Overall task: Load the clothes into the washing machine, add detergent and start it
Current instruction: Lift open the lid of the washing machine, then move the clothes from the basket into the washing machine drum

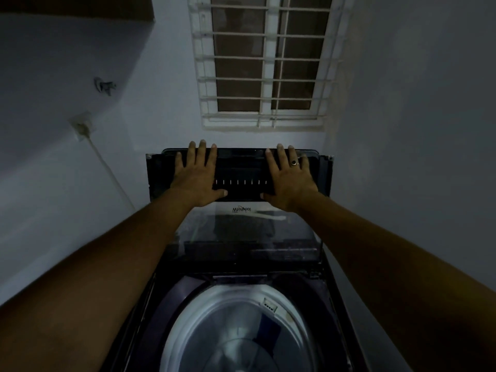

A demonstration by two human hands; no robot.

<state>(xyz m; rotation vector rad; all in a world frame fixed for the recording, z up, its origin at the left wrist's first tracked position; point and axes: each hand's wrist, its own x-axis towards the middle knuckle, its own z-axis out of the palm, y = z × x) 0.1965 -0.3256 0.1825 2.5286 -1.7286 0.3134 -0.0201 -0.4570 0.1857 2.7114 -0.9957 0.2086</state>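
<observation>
**Both palms on the raised lid**

The washer is a top-loader set in a corner under a barred window. Its lid stands up at the back, nearly upright and close to the wall. The hinge is low and the free edge is high, at the fingertips.

The left hand and right hand lie flat on the lid's dark upper panel. Their fingers are straight and spread, and the thumbs point toward each other. Neither hand curls round anything; they only press. The right hand wears a ring.

The lid's long axis runs left to right across the machine, and its inner face is turned toward the person. The logo on the clear lower pane reads upside down from here.

The lid looks stiff and fairly heavy, and the pane is likely glass. It will swing on its hinge rather than flex, and it could drop hard if let go. The dark frame near the free edge is the better hold, since the pane looks smooth and would be slippery.

Below, the drum lies open, with its mouth facing straight up. The light is dim: a dark blue shape inside may be cloth, but I cannot be sure. No detergent is in view.

On the left wall are a tap and a socket with a cord running down.
</observation>
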